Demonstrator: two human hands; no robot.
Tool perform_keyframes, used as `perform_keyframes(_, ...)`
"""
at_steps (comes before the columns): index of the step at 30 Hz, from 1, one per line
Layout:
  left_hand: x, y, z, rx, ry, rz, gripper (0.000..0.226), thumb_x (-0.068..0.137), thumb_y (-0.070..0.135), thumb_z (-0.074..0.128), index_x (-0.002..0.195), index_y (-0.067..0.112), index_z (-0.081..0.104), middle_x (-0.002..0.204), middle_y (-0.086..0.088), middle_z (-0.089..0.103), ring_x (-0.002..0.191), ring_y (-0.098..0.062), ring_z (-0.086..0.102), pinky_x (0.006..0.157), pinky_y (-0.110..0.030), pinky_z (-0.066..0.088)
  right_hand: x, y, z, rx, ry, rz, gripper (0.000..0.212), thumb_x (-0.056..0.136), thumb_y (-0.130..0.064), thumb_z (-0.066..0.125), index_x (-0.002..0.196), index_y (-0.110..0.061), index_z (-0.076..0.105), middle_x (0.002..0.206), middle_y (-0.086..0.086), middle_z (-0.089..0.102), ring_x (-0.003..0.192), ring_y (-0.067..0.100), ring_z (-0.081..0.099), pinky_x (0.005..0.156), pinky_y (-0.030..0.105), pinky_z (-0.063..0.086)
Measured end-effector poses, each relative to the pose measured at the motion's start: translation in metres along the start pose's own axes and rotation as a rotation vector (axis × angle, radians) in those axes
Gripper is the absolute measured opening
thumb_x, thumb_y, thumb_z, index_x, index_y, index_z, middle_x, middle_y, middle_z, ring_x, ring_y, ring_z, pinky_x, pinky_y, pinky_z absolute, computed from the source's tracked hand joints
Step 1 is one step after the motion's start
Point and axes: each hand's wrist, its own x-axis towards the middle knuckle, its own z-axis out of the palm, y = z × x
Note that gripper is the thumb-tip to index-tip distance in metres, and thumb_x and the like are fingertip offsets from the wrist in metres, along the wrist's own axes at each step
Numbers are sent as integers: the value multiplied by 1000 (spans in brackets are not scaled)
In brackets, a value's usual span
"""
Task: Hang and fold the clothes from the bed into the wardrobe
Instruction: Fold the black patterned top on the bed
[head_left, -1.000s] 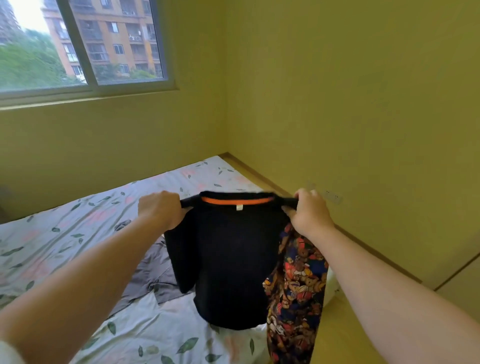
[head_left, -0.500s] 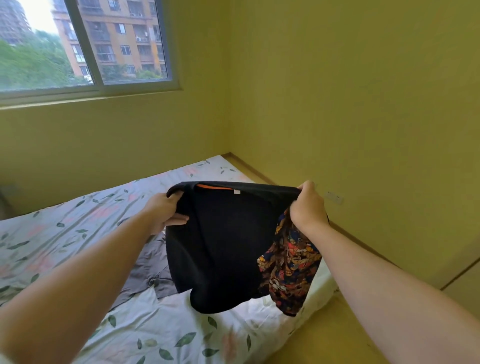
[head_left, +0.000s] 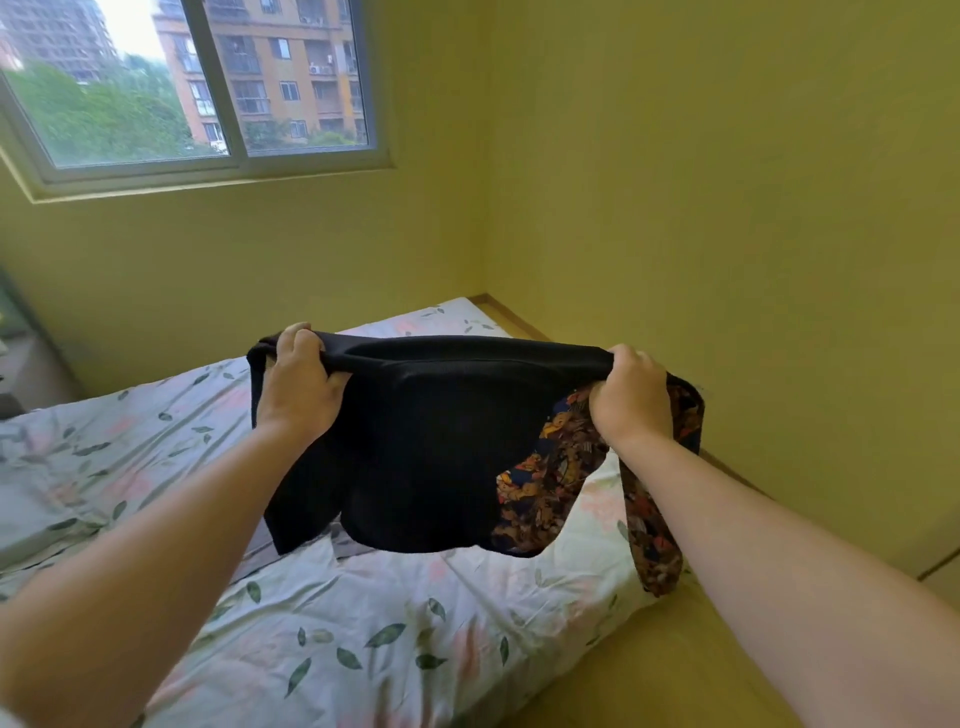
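A black shirt (head_left: 431, 452) hangs in the air above the bed (head_left: 363, 639), stretched between both hands along its top edge. My left hand (head_left: 298, 384) grips its left shoulder. My right hand (head_left: 631, 397) grips its right shoulder together with a dark patterned garment (head_left: 545, 493) that dangles under and behind that hand. The shirt's lower edge floats just above the sheet. A grey cloth (head_left: 260, 558) lies on the bed beneath the shirt, mostly hidden. The wardrobe is not in view.
The bed has a white sheet with green leaves and pink flowers and fills the lower left. Yellow walls meet in a corner behind it. A window (head_left: 208, 88) sits at upper left. Wooden floor (head_left: 660, 680) runs along the bed's right side.
Both hands have lifted and swung the black shirt up and forward, so its hem flares off the bed. The orange collar strip is no longer visible. The view has tilted up.
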Motion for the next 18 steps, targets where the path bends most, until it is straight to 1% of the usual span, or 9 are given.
perform_keyframes(3,-13,-3,-8,-27,102,21,28,90,19,66,105,10,45,146,-11,39,123,-43,47,102,-55,45,-11,1,-2,-85,75,-71,10,86,-19,52,91,-12,58,82,3,57,81,28,51,72,42,47)
perform_keyframes(4,-19,-2,-12,-48,161,50,26,88,17,66,103,10,45,143,-12,42,123,-42,47,103,-54,44,-15,0,-4,-65,107,-89,11,83,-22,49,82,-13,56,73,2,54,71,29,51,65,39,44)
perform_keyframes(6,-30,-1,-20,-118,304,83,23,86,15,64,95,13,43,134,-13,48,121,-37,48,103,-50,44,-20,-3,-6,14,157,-106,17,80,-26,44,71,-13,50,58,0,47,56,28,47,53,30,31)
perform_keyframes(8,-37,1,-26,-151,438,69,20,83,15,60,90,16,42,122,-13,53,113,-32,50,98,-47,45,-21,-8,-8,41,168,-118,21,82,-28,45,67,-14,51,53,-2,43,48,24,41,49,25,21)
perform_keyframes(10,-41,3,-30,-160,552,28,15,79,22,55,84,13,44,110,-12,56,102,-29,51,92,-39,45,-20,-13,-8,36,160,-117,25,81,-32,44,66,-13,52,51,-3,43,46,19,37,47,23,20)
perform_keyframes(11,-43,3,-31,-169,587,10,16,78,25,52,83,11,45,106,-14,56,99,-30,50,90,-32,42,-18,-15,-6,28,158,-108,27,79,-34,42,66,-12,52,51,-2,44,45,19,36,47,23,21)
perform_keyframes(13,-45,2,-27,-199,611,-4,17,79,24,51,86,9,48,107,-19,55,98,-32,48,88,-19,31,-14,-18,3,15,145,-88,30,76,-36,41,66,-10,51,52,0,45,46,22,37,47,23,24)
perform_keyframes(14,-44,0,-23,-211,607,-4,18,79,23,51,88,9,48,108,-20,55,98,-33,48,87,-18,28,-11,-19,8,7,131,-74,30,76,-36,40,66,-9,50,52,0,46,46,23,38,48,24,25)
perform_keyframes(18,-28,-19,8,-190,536,-61,18,79,23,54,90,11,46,108,-18,54,99,-33,47,89,-28,32,3,-13,37,-32,59,-4,33,74,-39,40,64,-9,46,54,2,47,47,22,37,50,25,25)
